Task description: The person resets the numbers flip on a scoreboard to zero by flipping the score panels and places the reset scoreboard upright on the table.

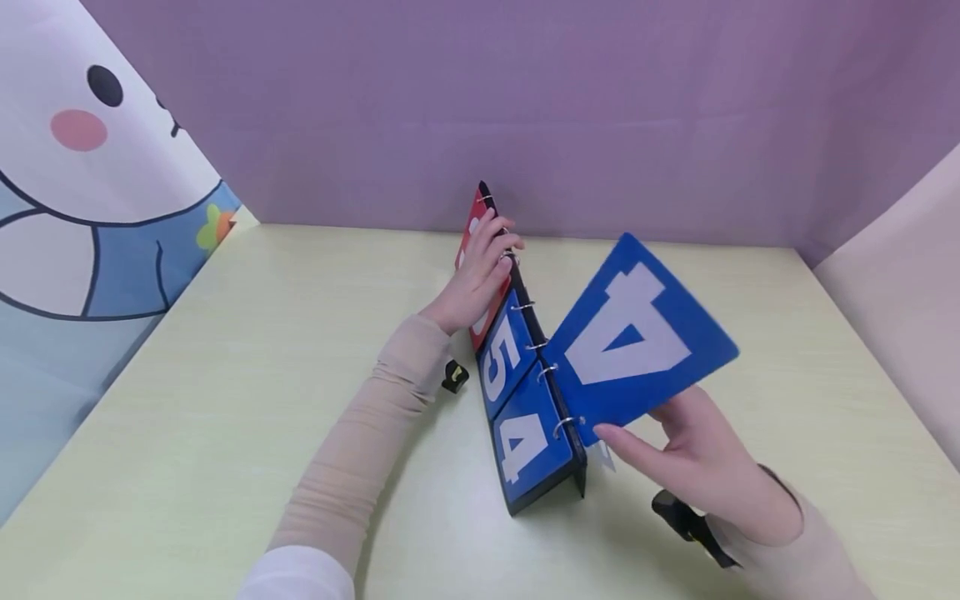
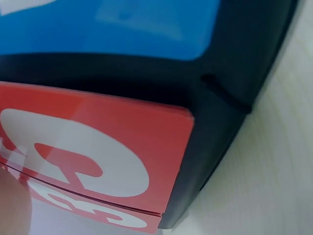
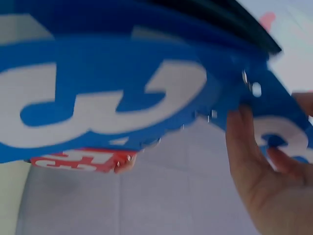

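Note:
A tent-shaped flip scoreboard (image 1: 557, 398) stands on the table with red and blue number cards on metal rings. My left hand (image 1: 474, 279) holds its far part, fingers over the top edge and palm covering much of the red cards (image 2: 161, 147). A blue 5 card (image 1: 501, 358) and a blue 4 card (image 1: 528, 442) lie against the near left face. Raised off the right side, another blue card (image 1: 637, 325) bearing a 4 still hangs on its rings. My right hand (image 1: 712, 467) pinches that raised card near its lower corner, thumb in front and fingers behind.
The pale table (image 1: 300, 333) extends on both sides of the scoreboard. Behind it hangs a purple cloth (image 1: 480, 108), close to the scoreboard's far end. A cartoon-printed cloth (image 1: 90, 208) borders the left side, and a pale panel (image 1: 907, 292) the right.

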Tool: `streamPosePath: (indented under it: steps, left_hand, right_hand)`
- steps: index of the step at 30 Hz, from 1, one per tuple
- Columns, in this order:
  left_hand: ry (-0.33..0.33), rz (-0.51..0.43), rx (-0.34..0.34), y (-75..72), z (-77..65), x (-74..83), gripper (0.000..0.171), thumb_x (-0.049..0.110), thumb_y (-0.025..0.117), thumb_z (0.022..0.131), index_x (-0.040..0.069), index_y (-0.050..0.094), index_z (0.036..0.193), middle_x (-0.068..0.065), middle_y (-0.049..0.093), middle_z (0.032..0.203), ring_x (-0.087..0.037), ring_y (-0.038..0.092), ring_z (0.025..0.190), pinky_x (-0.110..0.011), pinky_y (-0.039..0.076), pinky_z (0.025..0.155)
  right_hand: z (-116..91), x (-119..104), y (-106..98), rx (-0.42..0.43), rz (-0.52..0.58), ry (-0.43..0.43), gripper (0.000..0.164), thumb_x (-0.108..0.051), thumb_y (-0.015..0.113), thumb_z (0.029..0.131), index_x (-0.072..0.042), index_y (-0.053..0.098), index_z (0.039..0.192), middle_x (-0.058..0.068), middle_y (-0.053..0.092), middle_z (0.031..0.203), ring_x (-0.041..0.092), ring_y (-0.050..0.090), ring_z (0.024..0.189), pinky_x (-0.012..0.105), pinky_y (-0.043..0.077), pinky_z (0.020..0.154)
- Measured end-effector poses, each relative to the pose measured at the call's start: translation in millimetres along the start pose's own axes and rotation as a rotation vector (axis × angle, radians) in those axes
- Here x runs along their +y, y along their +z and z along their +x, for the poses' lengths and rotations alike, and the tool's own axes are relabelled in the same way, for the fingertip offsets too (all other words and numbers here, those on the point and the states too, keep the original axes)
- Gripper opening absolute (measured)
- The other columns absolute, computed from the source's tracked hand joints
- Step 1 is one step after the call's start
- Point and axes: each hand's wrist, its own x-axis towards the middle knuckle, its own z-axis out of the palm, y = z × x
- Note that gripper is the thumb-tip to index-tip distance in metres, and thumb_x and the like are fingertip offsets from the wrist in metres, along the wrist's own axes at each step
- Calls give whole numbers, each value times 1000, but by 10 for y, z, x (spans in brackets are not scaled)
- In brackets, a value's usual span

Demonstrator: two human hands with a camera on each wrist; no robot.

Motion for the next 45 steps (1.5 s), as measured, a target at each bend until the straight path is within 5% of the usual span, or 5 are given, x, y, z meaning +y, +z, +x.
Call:
streamPosePath:
  steps: [5, 8, 20, 33, 45]
  left_hand:
    - [23, -10, 28, -1, -13, -12, 32, 27, 29, 102, 10, 41, 126, -14, 22, 148, -28, -4, 146, -44, 0, 115]
    - [63, -15, 74, 14, -29, -49, 37, 32, 27, 102, 8, 44, 124, -16, 25, 145, -31, -2, 146, -42, -1, 115]
    - [-92, -79, -76, -177, -140, 47, 39, 25, 35, 101, 14, 38, 138, -4, 10, 156, -19, -7, 147, -52, 11, 113]
    - [-111, -131, -131, -195, -124, 79, 45, 29, 39, 100, 17, 35, 143, 2, 5, 158, -12, -15, 146, -52, 6, 113]
    - [-114, -151, -100, -184, -138, 75, 42, 28, 39, 100, 17, 37, 140, 3, 5, 158, -12, -15, 146, -51, 1, 114]
  right_hand:
    - [14, -48, 195, 180, -195, -173, 30, -6, 67, 82, 6, 63, 109, 13, 69, 104, 5, 62, 99, 19, 48, 88]
    - [32, -53, 305, 249, -314, -323, 26, -20, 62, 88, 5, 70, 91, 15, 71, 87, 13, 67, 89, 23, 47, 92]
    - [72, -62, 437, 158, -605, -630, 24, -16, 59, 91, -3, 76, 80, 10, 73, 81, 22, 69, 74, 36, 53, 77]
    - [1, -160, 372, -265, -850, -576, 45, -12, 29, 103, -12, 74, 97, 0, 72, 96, 16, 64, 92, 38, 46, 91]
    - [29, -183, 352, -330, -900, -571, 50, -8, 22, 103, -12, 70, 92, 0, 68, 96, 19, 60, 98, 47, 41, 97]
